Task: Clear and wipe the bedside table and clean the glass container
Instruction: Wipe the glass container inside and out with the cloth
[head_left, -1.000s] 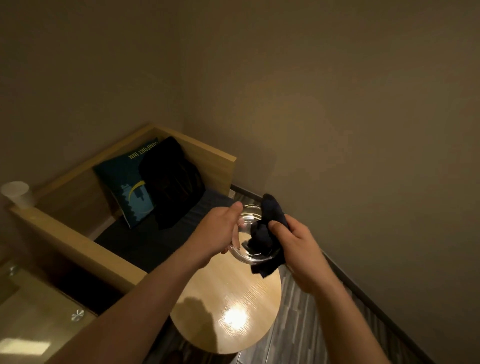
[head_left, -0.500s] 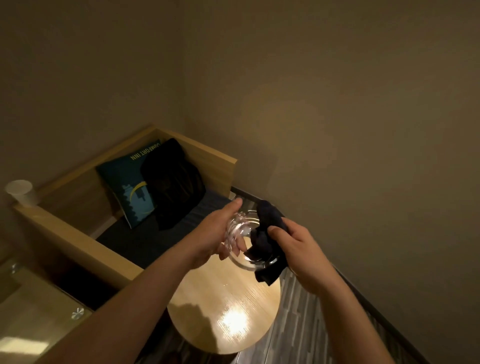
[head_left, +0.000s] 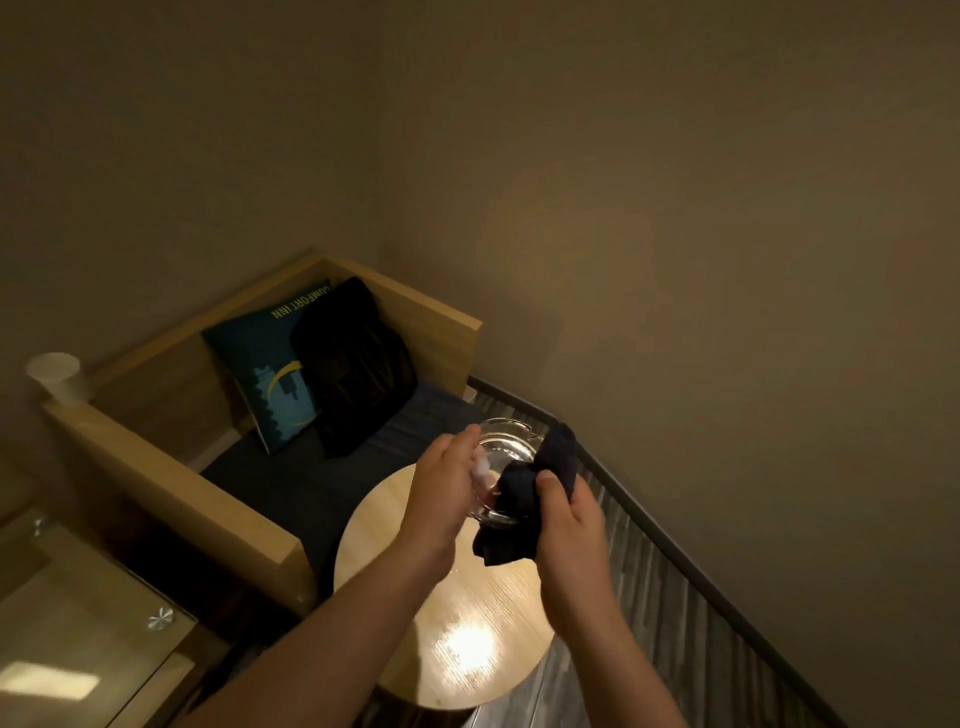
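A clear glass container (head_left: 506, 449), round with a thick rim, is held in the air above the round wooden bedside table (head_left: 467, 639). My left hand (head_left: 441, 493) grips its left side and underside. My right hand (head_left: 563, 512) clutches a dark cloth (head_left: 524, 493) that is pressed into the container's bowl and hangs down below it. The tabletop is bare and shiny with a lamp glare near its front.
A wooden-framed bench (head_left: 171, 483) with a dark seat holds a teal cushion (head_left: 270, 364) and a black garment (head_left: 353, 369). A white paper cup (head_left: 57, 376) stands on the bench arm. A glass-topped desk (head_left: 78, 634) is at lower left; the wall is close on the right.
The container has been turned in my left hand and tilted, and the cloth has shifted inside it. Both hands stay above the table's far edge.
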